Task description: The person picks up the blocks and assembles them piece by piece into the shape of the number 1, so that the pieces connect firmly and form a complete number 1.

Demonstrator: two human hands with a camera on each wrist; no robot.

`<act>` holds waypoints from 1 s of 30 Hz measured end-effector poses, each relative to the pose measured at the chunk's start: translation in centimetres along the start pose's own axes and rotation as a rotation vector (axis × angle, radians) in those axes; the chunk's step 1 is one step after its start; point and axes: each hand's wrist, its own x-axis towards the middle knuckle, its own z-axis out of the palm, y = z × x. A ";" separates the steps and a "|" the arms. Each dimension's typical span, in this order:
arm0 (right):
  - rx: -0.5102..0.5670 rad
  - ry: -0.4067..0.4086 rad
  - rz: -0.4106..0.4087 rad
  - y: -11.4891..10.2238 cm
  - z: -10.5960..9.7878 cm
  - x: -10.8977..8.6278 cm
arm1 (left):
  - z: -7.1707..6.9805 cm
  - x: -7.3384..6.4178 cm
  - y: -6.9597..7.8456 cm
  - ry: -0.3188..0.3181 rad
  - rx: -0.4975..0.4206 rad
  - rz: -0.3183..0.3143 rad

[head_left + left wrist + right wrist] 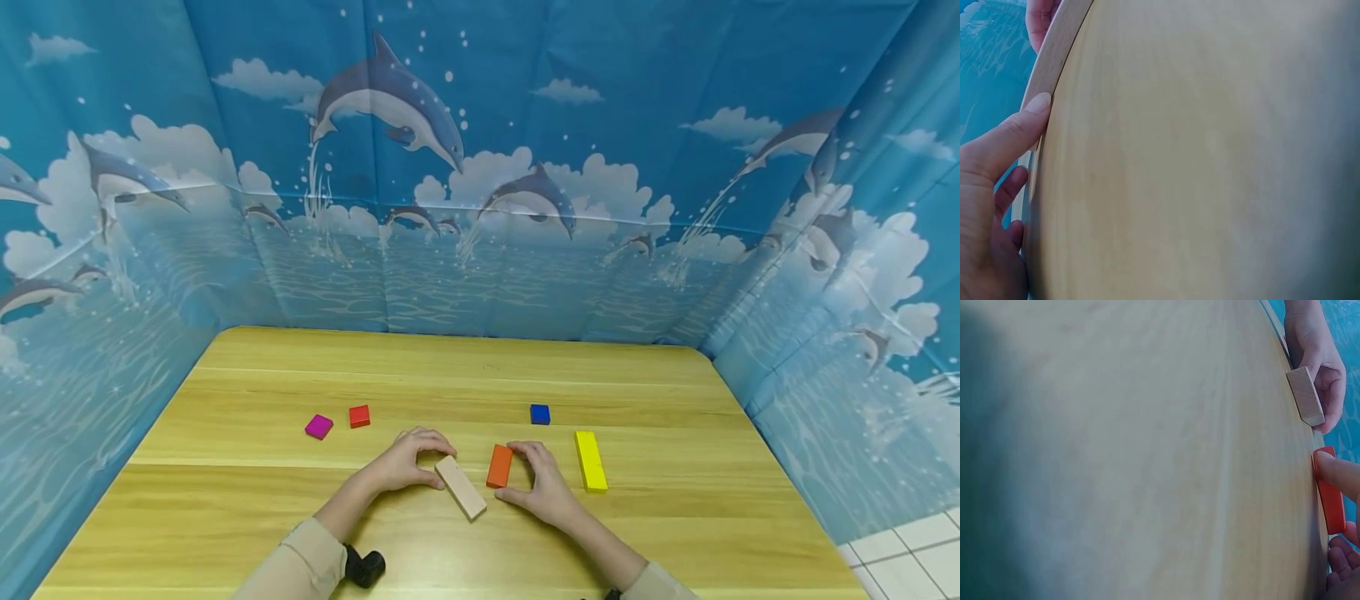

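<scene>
Both hands are at work low on the table, a short gap apart. My left hand holds the upper end of a plain wooden block between thumb and fingers; the block lies slanted. In the left wrist view, the thumb of the left hand presses against this block. To the right, my right hand pinches an orange block by its two ends. The right wrist view shows the thumb on one end of the orange block and a finger at the other.
A magenta block and a red block lie on the left of the wooden table. A small blue block sits beyond the right hand, and a long yellow block to its right. A dolphin-print curtain surrounds the table.
</scene>
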 end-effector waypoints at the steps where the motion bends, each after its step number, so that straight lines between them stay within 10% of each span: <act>1: 0.002 0.001 0.001 0.0 0.0 0.0 | 0.0 0.0 0.0 -0.002 -0.005 -0.009; 30: 0.006 -0.005 -0.016 0.0 -0.1 0.1 | 0.6 -0.6 0.5 0.037 -0.075 -0.026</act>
